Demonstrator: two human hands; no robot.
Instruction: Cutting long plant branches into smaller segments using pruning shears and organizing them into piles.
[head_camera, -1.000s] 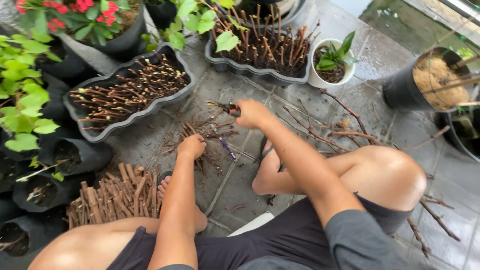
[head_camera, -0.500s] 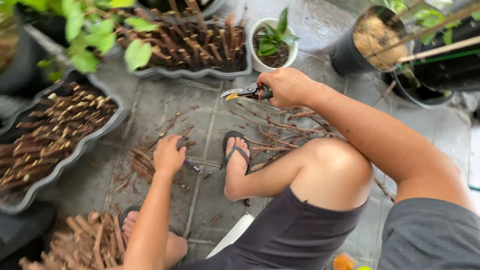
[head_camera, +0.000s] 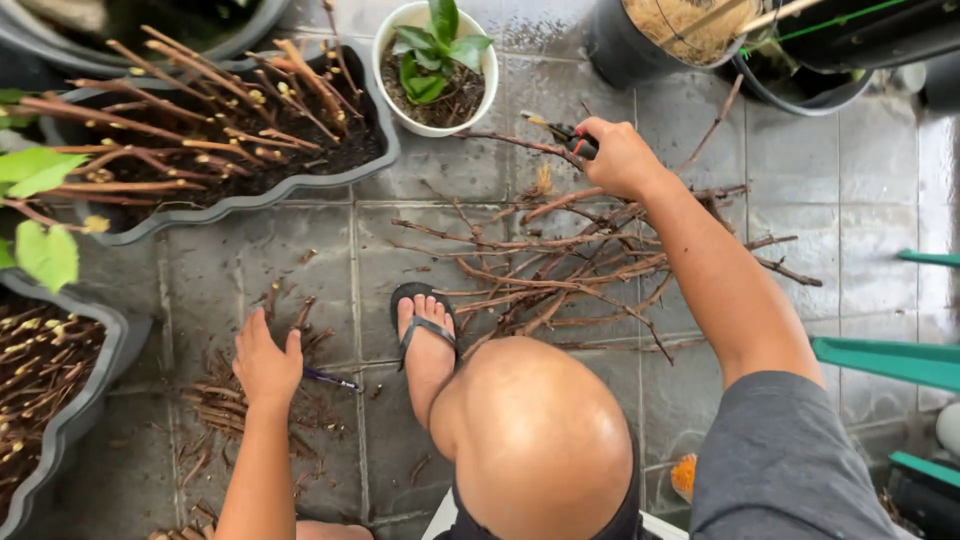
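My right hand (head_camera: 620, 157) grips pruning shears (head_camera: 567, 136) with black and red handles, blades pointing left near a thin bare branch. Below it a heap of long bare branches (head_camera: 560, 265) lies on the grey floor tiles. My left hand (head_camera: 264, 359) rests palm down, fingers spread, on a small pile of short cut sticks (head_camera: 225, 400), next to a purple pen-like object (head_camera: 330, 379). My bent right knee (head_camera: 535, 430) and sandalled foot (head_camera: 425, 330) sit between the two hands.
A grey trough planter (head_camera: 250, 190) full of stuck cuttings stands at the upper left, a second trough (head_camera: 70, 420) at the left edge. A white pot (head_camera: 432, 65) with a green plant and black pots (head_camera: 640, 50) stand at the top. Green bars (head_camera: 890, 360) lie right.
The view has swung right and down. My right hand with the shears has moved over the branch heap, toward the white pot. My left hand stays on the cut sticks.
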